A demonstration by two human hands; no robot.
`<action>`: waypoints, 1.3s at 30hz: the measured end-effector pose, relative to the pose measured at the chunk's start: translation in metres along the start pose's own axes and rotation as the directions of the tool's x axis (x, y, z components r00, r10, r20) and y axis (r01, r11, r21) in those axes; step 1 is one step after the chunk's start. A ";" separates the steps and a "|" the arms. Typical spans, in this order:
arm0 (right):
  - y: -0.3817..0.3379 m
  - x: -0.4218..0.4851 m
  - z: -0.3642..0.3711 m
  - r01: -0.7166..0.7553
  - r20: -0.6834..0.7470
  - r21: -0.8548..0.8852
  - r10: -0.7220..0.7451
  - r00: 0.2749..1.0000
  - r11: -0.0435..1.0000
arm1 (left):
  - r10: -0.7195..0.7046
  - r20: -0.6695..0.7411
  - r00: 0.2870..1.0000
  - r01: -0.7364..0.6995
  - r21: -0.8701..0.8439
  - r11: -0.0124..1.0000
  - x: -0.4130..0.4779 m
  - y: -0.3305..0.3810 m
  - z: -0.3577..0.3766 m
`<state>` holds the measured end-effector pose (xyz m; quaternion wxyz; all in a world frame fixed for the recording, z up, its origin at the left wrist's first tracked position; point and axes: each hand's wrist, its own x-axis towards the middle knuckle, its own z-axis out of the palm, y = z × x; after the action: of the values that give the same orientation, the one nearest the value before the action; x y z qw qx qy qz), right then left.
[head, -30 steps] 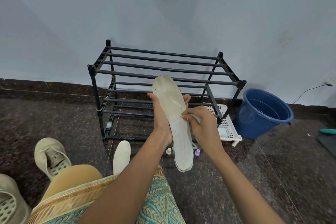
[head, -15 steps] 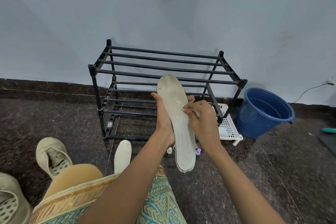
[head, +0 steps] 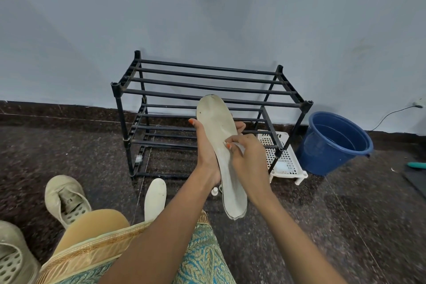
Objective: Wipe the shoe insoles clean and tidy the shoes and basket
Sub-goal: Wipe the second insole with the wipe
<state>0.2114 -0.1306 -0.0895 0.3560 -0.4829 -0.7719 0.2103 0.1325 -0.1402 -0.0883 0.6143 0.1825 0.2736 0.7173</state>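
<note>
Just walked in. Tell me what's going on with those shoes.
A person seated on the floor grips a long off-white shoe insole in the left hand, while the right hand pinches a small white wipe against its middle. A second white insole lies on the dark floor near two beige shoes. The white perforated basket sits by the black metal rack and blue plastic bucket.

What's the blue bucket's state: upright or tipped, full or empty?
Upright: the blue bucket stands on its base, open rim up, on the floor right of the black rack. Cannot tell how full it is.
</note>
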 end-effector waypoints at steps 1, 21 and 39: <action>-0.003 -0.001 0.002 0.012 0.010 0.001 -0.012 1.000 1.000 | 0.004 -0.003 1.000 -0.004 0.007 1.000 0.000 0.000 0.000; 0.000 0.001 0.002 0.047 -0.032 -0.037 -0.048 0.998 0.998 | -0.018 0.038 0.999 0.018 0.015 1.000 0.003 -0.002 -0.005; -0.005 0.002 0.001 0.028 -0.046 0.052 -0.026 0.999 0.998 | -0.033 0.065 0.997 0.031 0.039 0.999 0.004 -0.003 -0.007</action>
<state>0.2072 -0.1309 -0.0866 0.3889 -0.4675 -0.7643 0.2147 0.1300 -0.1375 -0.0955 0.6307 0.2132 0.2699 0.6956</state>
